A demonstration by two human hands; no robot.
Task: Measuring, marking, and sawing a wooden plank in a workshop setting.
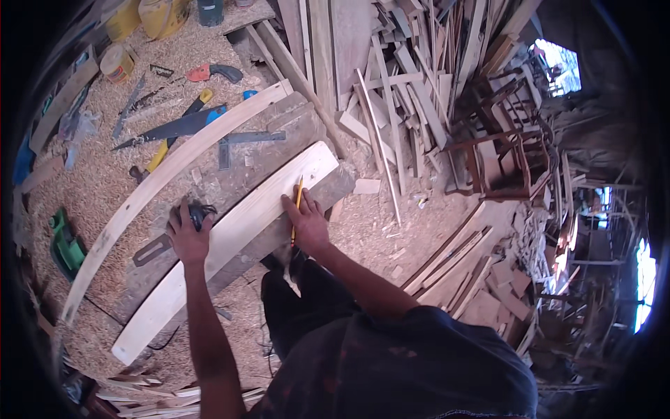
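A pale curved plank [234, 244] lies slantwise across the work surface in front of me. My right hand [309, 222] rests at its near edge toward the upper right end. A yellow pencil [299, 199] is held between its fingers, pointing away from me. On the plank's far side, my left hand [188, 234] is closed around a dark rounded object [202, 214], partly hidden by the fingers; its exact kind is unclear. Beside that hand lies a flat slotted metal piece [151, 251]. A longer, thinner curved strip [171, 167] arches beyond the plank.
A metal try square [225, 150], a blue-handled handsaw [178, 128] and a red-and-black tool [213, 72] lie beyond the strip. A green power tool [66, 244] sits at the left. Offcuts [412, 91] and wooden chair frames [513, 153] stand at the right. Sawdust covers much of the surface.
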